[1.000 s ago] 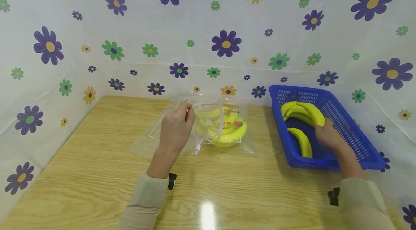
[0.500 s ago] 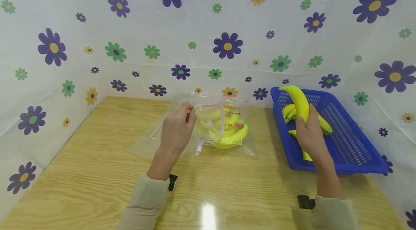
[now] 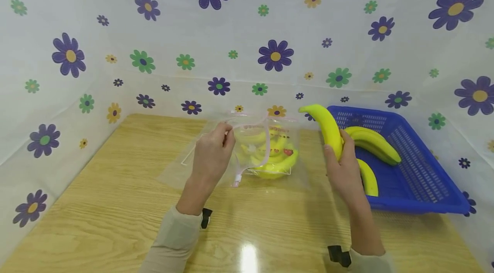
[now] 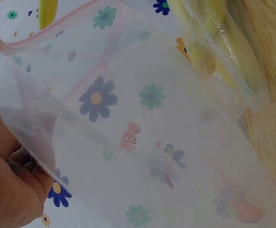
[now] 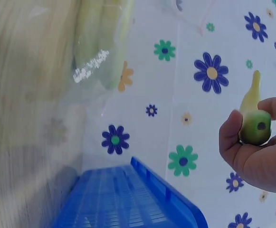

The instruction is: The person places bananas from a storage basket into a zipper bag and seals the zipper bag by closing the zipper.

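head view: the left hand (image 3: 211,157) pinches the upper lip of a clear zip bag (image 3: 266,148) between thumb and curled fingers, holding its mouth open above the wooden table (image 3: 115,204). the bag lies near the middle of the table, toward the far side, with several yellow bananas (image 3: 275,162) inside it. the right hand (image 3: 344,173) is wrapped around the lower part of a single banana (image 3: 327,126), holding it upright and tilted left, its tip pointing up and to the left, just right of the bag and in the air between the bag and a blue plastic basket (image 3: 420,178). the basket sits at the right of the table, and two more loose bananas (image 3: 376,142) lie in it. flower-printed sheeting (image 3: 247,28) lines the walls at the far side and on both sides.

left wrist view: the left hand (image 4: 9,185) shows at the lower left, its fingers closed on the edge of the clear zip bag (image 4: 152,142); the pink zip strip runs along the top left. the bagged bananas (image 4: 223,38) show through the film at the upper right, against the wooden table (image 4: 271,118).

right wrist view: the right hand (image 5: 261,156) is at the right edge, thumb and fingers curled around the banana (image 5: 254,121), whose greenish end faces the camera. the blue basket (image 5: 128,199) is at the bottom, and the bag with its bananas is a blur at the upper left.
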`<state>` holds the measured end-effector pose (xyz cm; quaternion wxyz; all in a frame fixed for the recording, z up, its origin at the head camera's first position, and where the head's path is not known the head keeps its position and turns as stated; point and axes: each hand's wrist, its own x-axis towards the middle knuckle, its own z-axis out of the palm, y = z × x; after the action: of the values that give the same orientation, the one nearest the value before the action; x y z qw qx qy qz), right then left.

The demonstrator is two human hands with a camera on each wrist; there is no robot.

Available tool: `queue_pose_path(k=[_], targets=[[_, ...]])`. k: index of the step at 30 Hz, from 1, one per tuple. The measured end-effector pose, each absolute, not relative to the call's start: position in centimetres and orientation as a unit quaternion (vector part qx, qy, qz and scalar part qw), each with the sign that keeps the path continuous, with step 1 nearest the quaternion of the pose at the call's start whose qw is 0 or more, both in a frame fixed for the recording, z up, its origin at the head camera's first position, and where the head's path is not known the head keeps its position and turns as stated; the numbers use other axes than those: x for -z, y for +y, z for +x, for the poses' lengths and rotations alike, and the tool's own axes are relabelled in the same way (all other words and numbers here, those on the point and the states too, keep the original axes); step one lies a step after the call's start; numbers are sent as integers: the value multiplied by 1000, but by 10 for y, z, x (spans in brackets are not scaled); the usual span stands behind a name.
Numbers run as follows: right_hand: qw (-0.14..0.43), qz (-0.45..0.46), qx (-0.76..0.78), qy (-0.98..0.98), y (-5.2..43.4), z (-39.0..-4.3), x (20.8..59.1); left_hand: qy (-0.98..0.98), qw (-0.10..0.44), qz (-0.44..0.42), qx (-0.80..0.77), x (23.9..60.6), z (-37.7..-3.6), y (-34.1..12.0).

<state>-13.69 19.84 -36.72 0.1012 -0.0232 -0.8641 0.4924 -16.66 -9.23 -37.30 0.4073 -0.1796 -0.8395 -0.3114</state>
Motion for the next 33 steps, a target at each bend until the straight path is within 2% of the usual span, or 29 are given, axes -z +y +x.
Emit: queue_pose_path(k=[12, 27, 33], targets=[[32, -2, -603, -797, 163, -144, 387, -840, 408, -181, 310, 372, -164, -96], [-180, 18, -753, -632, 142, -148, 405, -829, 415, -197, 319, 372, -162, -90], [-183, 0, -754, -630, 136, -148, 411, -829, 410, -200, 323, 373, -162, -88]])
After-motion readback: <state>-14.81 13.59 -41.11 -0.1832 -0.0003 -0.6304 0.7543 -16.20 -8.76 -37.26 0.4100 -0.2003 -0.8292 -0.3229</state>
